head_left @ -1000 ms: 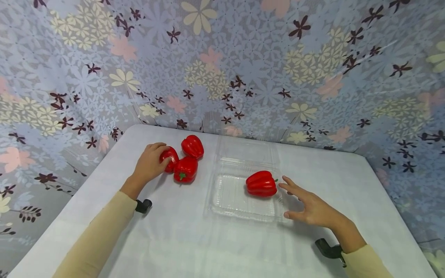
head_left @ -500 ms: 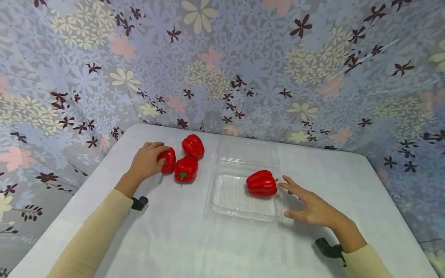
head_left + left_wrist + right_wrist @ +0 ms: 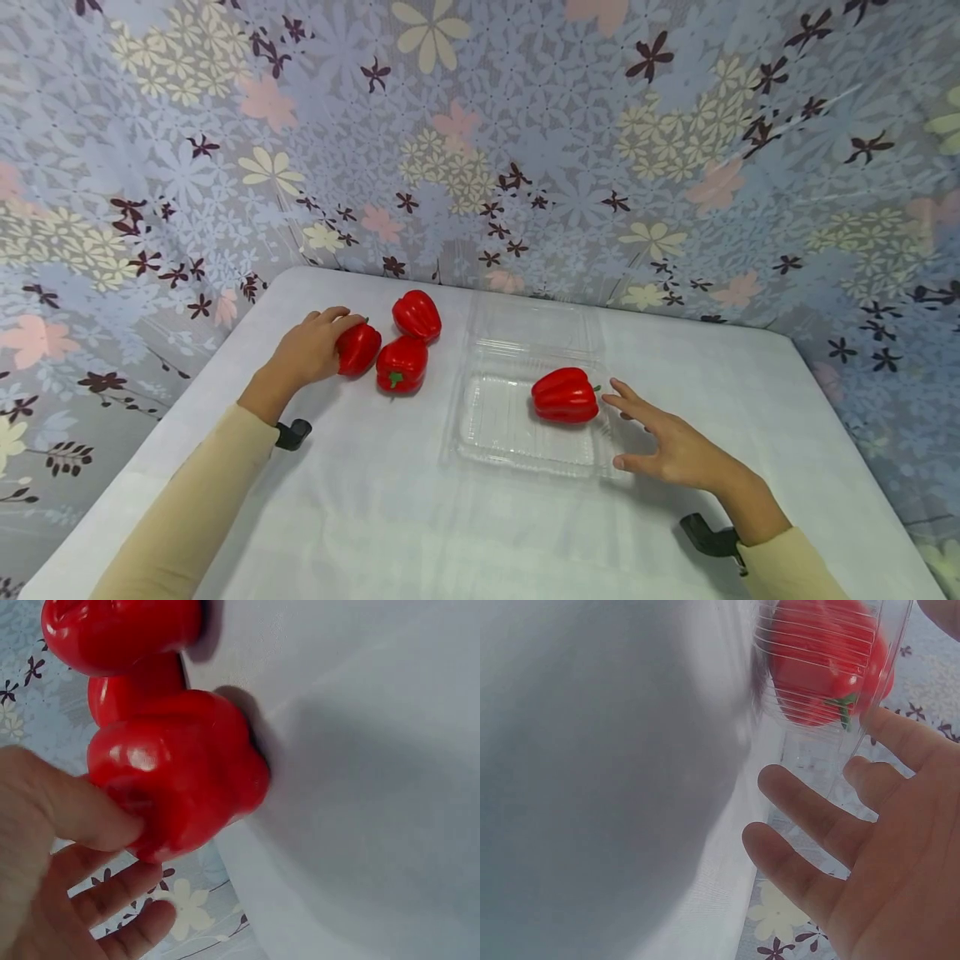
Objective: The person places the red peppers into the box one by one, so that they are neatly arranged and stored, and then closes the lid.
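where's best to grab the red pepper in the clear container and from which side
Probably across the middle of the red pepper, pinching its near and far sides from above. It lies on its side, green stem pointing right in the head view, so the rounded body faces up. The clear container has walls around it, but the lid is folded back, leaving the top open.

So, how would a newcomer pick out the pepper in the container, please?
On the white table, find the open clear container beside the right hand. Inside lies a red pepper on its side, its green stem toward that hand; it is the only pepper in there.
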Available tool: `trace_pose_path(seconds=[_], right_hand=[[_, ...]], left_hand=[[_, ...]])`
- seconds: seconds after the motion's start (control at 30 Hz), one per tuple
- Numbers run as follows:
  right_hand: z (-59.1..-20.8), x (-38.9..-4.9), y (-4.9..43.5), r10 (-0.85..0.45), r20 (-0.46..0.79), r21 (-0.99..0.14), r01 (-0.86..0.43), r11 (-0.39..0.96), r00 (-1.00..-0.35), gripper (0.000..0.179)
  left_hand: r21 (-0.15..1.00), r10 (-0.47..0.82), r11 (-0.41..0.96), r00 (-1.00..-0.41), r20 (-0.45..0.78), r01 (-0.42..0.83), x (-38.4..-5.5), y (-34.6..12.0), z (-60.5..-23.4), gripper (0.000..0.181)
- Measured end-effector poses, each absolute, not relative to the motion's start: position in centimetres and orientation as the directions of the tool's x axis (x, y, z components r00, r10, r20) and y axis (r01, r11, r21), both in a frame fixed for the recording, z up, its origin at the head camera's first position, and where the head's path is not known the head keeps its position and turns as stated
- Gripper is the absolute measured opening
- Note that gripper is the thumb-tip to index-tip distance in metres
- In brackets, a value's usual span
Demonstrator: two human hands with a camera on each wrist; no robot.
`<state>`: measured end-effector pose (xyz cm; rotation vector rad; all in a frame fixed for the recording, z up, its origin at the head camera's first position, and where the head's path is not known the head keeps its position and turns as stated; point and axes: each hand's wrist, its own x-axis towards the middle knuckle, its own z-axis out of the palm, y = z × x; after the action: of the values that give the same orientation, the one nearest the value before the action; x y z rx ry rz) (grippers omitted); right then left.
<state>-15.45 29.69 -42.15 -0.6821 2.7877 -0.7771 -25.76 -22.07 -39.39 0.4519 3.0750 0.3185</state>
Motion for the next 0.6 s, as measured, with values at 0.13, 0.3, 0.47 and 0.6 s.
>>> trace_pose_path(seconds=[0.13,0.3,0.47,0.6], right_hand=[[-42.12,-15.39,29.75,-0.473,-0.030,-0.530,-0.387,0.755,-0.881,0.079],[-42.16,-15.41,29.75,-0.476,-0.027,-0.529,-0.391,0.753,-0.879,0.079],[-42.33,-15.44,29.83,-0.478,-0.025,-0.534,-0.393,0.749,-0.878,0.080],[-42.40,-15.43,29.91,-0.478,-0.020,-0.533,-0.396,0.748,-0.878,0.080]], left_hand=[[0.223,0.300,0.930,-0.954,-0.004,0.291,-25.64,-22.04,-39.55,0.073],[0.196,0.301,0.935,-0.954,0.005,0.296,-25.48,-22.01,-39.68,0.066],[0.212,0.296,0.933,-0.955,0.000,0.289,-25.39,-22.33,-39.92,0.066],[0.247,0.309,0.922,-0.951,-0.004,0.298,-25.52,-22.74,-40.34,0.067]])
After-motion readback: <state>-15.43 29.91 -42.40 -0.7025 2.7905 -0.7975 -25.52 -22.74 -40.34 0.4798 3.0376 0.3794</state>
